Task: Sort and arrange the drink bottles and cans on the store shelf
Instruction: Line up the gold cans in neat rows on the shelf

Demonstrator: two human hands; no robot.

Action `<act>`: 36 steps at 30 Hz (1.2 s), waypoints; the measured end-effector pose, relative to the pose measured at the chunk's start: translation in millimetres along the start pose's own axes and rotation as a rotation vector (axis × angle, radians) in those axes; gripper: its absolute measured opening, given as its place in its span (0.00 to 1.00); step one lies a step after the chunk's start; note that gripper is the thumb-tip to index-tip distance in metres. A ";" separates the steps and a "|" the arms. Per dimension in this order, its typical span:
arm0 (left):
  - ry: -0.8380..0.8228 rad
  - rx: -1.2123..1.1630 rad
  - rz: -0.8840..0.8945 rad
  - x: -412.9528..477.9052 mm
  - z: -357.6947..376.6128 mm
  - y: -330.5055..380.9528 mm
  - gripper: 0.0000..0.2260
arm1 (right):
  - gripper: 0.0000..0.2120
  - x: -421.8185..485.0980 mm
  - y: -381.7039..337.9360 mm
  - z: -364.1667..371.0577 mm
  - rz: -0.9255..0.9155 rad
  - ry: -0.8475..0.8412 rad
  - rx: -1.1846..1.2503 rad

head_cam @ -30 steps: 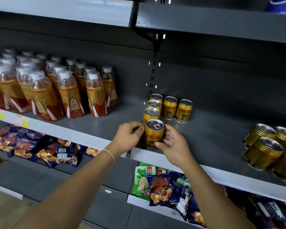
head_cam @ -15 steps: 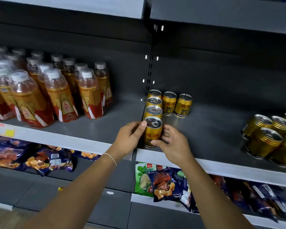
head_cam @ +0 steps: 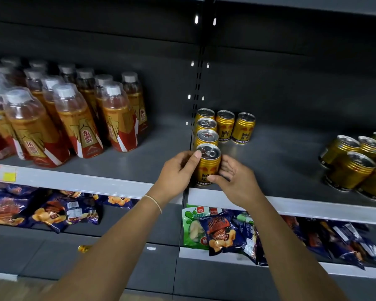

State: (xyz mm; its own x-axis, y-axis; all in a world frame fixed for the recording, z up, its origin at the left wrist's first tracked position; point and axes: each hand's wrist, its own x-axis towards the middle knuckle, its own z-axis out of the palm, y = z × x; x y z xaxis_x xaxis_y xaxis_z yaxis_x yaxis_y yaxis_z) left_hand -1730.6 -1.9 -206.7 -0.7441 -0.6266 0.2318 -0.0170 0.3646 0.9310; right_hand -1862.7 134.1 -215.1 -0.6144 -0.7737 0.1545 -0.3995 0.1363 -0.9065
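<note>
A gold front can (head_cam: 207, 168) stands upright at the front edge of the grey shelf (head_cam: 122, 185), heading a column of gold cans (head_cam: 206, 135). My left hand (head_cam: 178, 170) presses its left side, thumb at the rim. My right hand (head_cam: 234, 181) cups its right side, thumb low on the label. Two more gold cans (head_cam: 234, 127) stand at the back. A loose cluster of gold cans (head_cam: 356, 166) sits far right. Amber drink bottles (head_cam: 74, 118) with white caps fill the shelf's left half.
Snack bags (head_cam: 221, 233) lie on the lower shelf beneath my hands, more bags (head_cam: 44, 209) to the left. A yellow price tag (head_cam: 9, 177) sits on the shelf lip. A black slotted upright (head_cam: 199, 72) divides the shelf bays.
The view has shifted slightly, so the shelf sits higher in frame. Both hands stay on the front can, the left thumb now up at its rim.
</note>
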 end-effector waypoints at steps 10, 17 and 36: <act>0.433 0.079 0.305 -25.1 16.8 17.3 0.06 | 0.24 -3.8 -1.4 -10.5 -0.036 0.064 0.164; 0.235 0.106 0.478 -20.8 91.6 66.1 0.08 | 0.06 -7.6 3.7 -73.7 -0.023 0.327 0.081; -0.195 0.369 0.232 40.2 300.2 100.2 0.17 | 0.18 -15.9 15.2 -301.7 0.202 0.004 -1.170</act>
State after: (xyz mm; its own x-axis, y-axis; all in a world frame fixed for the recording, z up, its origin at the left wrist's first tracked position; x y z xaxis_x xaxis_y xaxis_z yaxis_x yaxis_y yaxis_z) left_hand -1962.8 216.2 -188.8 -0.8670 -0.3722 0.3314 -0.0460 0.7220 0.6904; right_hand -2064.3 335.2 -112.7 -0.7387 -0.6719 0.0527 -0.6731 0.7396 -0.0052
